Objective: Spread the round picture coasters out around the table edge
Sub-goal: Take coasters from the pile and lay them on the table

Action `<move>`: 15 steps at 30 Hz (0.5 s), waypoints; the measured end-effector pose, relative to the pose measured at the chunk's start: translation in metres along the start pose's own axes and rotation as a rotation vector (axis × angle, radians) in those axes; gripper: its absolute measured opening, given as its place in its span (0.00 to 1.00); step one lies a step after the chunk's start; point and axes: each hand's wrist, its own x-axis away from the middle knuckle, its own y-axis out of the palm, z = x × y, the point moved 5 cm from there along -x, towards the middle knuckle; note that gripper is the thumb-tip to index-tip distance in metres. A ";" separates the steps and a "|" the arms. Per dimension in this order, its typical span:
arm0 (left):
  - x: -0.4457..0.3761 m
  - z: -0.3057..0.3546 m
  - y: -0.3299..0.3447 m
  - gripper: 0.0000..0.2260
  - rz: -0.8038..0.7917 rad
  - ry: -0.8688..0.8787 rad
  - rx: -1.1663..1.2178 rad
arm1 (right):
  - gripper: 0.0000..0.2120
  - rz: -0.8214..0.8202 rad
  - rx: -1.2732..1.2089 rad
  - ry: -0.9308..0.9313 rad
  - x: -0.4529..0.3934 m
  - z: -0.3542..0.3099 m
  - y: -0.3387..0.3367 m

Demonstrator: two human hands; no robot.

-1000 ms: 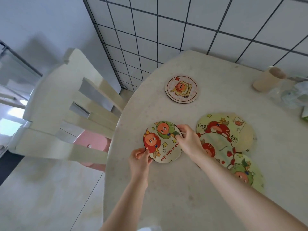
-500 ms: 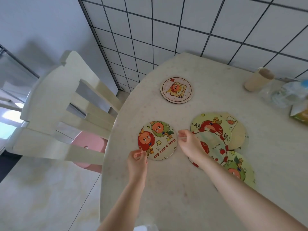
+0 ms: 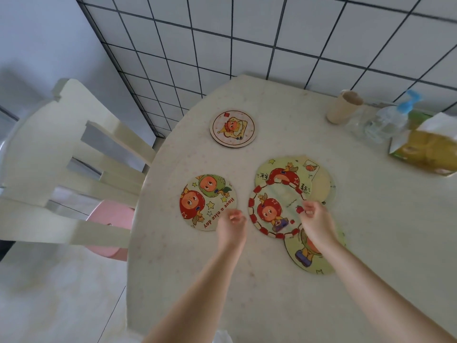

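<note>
Head view: round pale worktop (image 3: 247, 280), speckled matte top, pushed vs a tiled wall. Two coasters are already out along the worktop's left edge: a pink-rimmed coaster (image 3: 232, 128) toward the far-left edge and the "Have a nice day" coaster (image 3: 207, 201) at the left edge, flat, apart from each other. The rest sit as an overlapped pile toward the worktop's middle; topmost is the red-bordered coaster (image 3: 274, 211), w/ a green one (image 3: 284, 174) behind it and another (image 3: 311, 258) under it on the near side. All look like thin stiff printed discs, round, so no long axis to line up. Left hand (image 3: 232, 227) hovers w/ fingers loosely curled, holding nothing, its fingertips over the near rim of the "nice day" coaster. Right hand (image 3: 316, 222) is at the red-bordered coaster's right rim, fingers curled; pinch or just touch, can't tell (blur). Right hand is nearer the pile, so prob. it lifts the next disc, which must travel toward an unfilled edge. Paper cup (image 3: 342, 106), plastic bottle (image 3: 385, 120), and a yellow pack (image 3: 425, 147) crowd the far-right edge.
</note>
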 end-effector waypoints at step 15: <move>0.002 0.030 0.046 0.15 -0.121 -0.101 0.043 | 0.11 -0.147 -0.150 0.131 -0.010 0.013 -0.008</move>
